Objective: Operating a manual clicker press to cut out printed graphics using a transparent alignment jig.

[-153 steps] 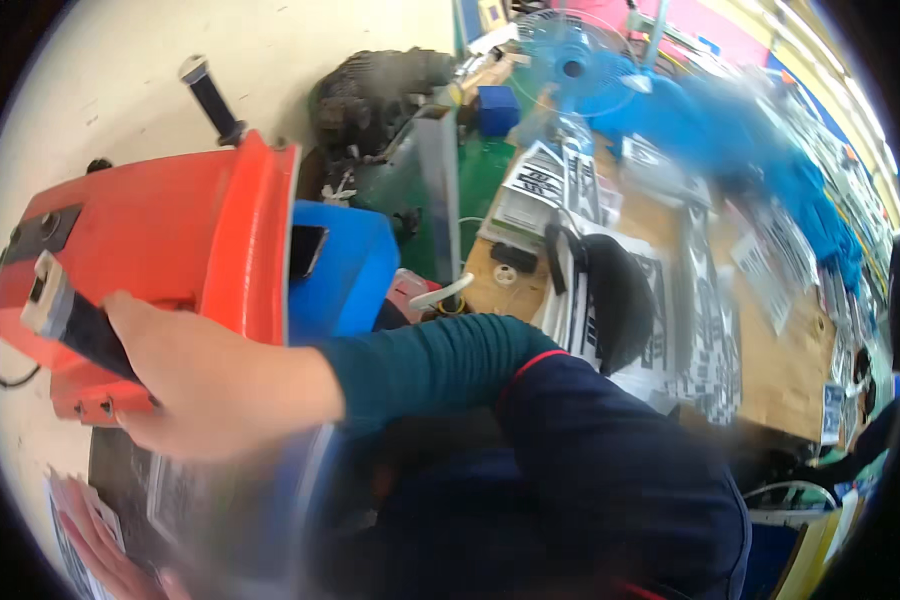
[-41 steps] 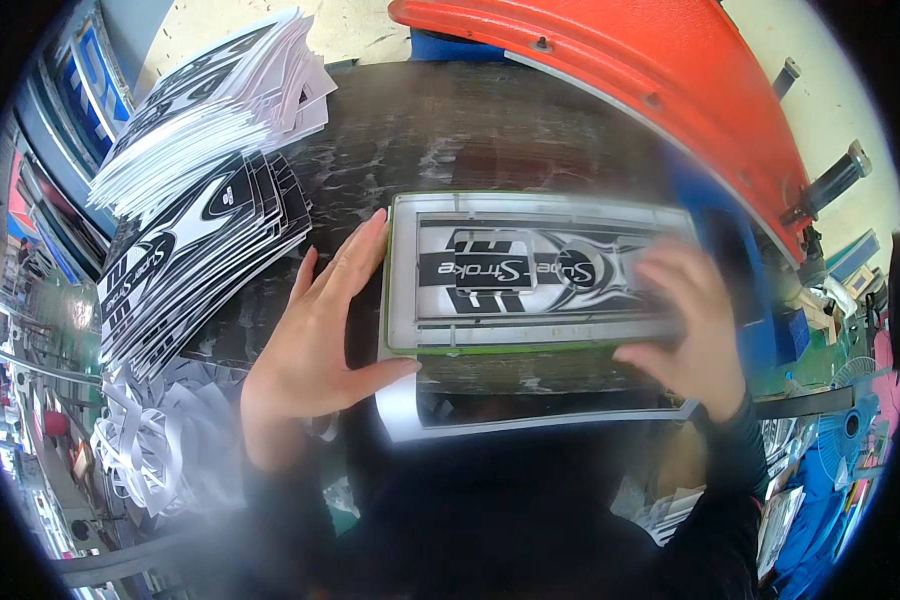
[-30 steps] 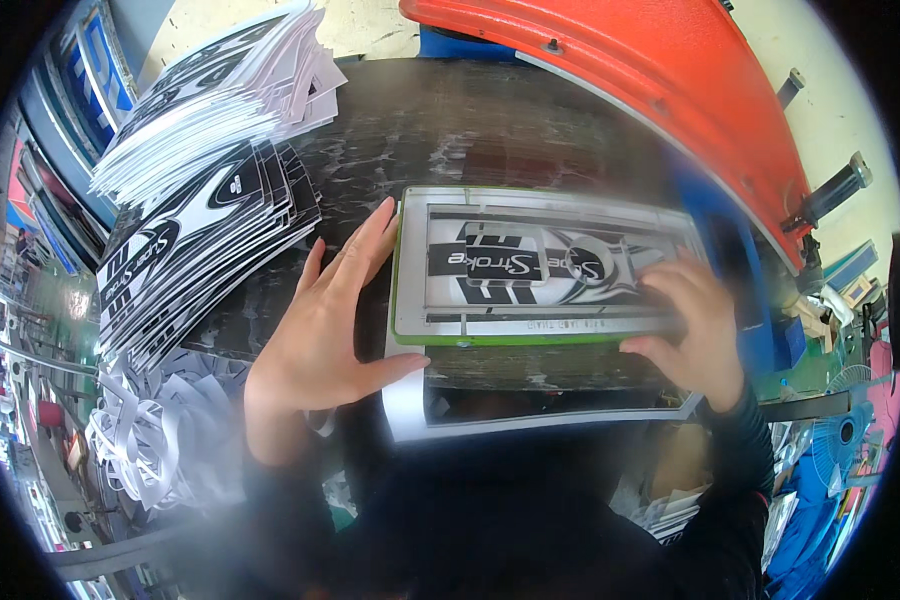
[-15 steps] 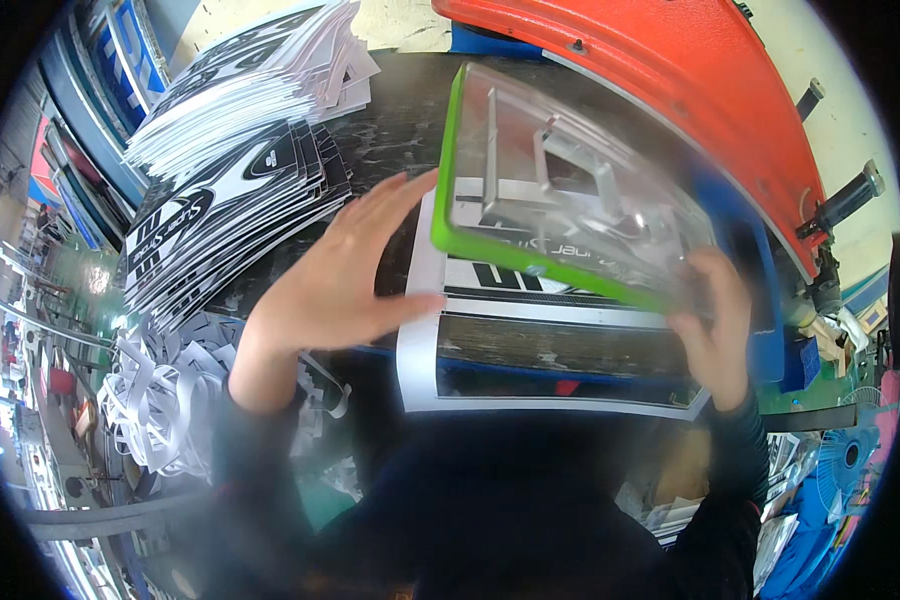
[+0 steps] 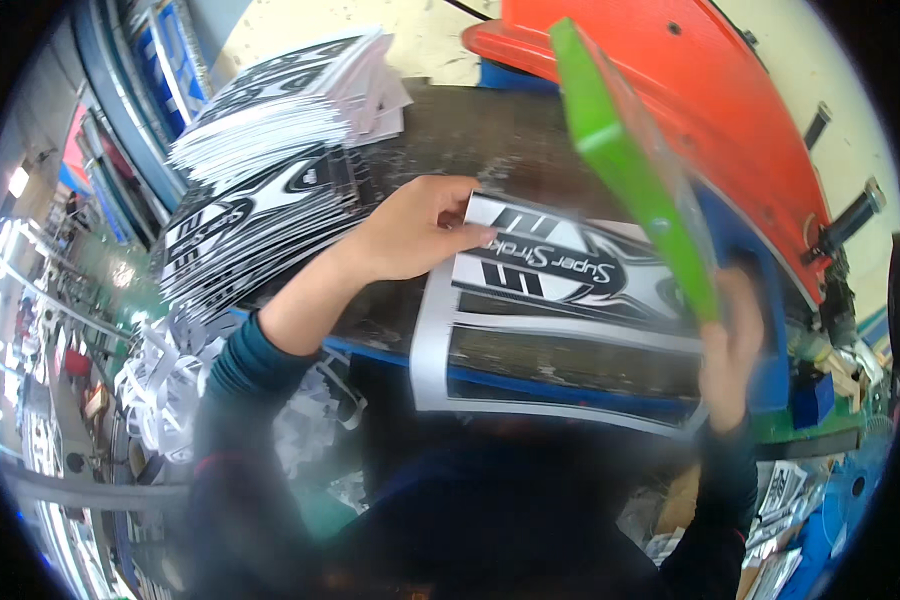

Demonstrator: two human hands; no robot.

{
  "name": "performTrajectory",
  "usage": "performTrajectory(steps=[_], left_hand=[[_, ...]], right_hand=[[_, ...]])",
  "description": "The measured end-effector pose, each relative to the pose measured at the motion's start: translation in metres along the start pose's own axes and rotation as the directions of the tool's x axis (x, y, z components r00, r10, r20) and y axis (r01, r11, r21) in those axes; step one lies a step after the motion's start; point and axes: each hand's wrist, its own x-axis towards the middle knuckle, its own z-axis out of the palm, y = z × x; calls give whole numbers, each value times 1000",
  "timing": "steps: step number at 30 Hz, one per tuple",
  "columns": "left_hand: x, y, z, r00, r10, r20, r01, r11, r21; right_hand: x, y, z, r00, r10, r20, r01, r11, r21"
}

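Note:
My left hand [image 5: 415, 232] pinches the left corner of a black-and-white printed sheet piece [image 5: 545, 268], thumb on top. That piece lies tilted, slightly raised, over the white cut-out frame [image 5: 432, 350] of a larger sheet, whose openings show the dark table beneath. My right hand [image 5: 732, 345], a little blurred, grips the near end of a clear cutting die with a green rim [image 5: 625, 165]. The die stands steeply on edge above the right part of the piece and hides some of it.
A red press arm [image 5: 730, 110] arches over the back right, above a blue base [image 5: 767, 350]. Two stacks stand at the left: white-edged sheets [image 5: 270, 130] behind, printed pieces [image 5: 270, 215] in front. Curled white paper strips [image 5: 165, 395] heap below them.
The cutting die has swung up from a flatter tilt to nearly upright, uncovering the printed piece. My left hand has gone from spread in the air to pinching the piece's corner and lifting it slightly.

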Motion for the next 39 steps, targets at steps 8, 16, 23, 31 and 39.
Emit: performTrajectory(steps=[8,16,23,31,39], left_hand=[[-98,14,-88,523,167,-836,-88,986,141],[-220,-71,-171,244,392,-887,662,601,448],[-107,9,6,937,323,-133,-149,713,685],[-153,25,-21,874,322,-364,-133,879,458],[-373,35,-193,-73,268,-961,294,926,236]], right_hand=[[-2,4,-4,995,81,-52,-79,996,35],[-10,25,-1,951,124,-284,-34,953,302],[-14,34,-21,905,120,-408,16,949,315],[-33,56,-53,903,45,-427,104,942,319],[-38,69,-56,870,73,-488,91,949,303]])
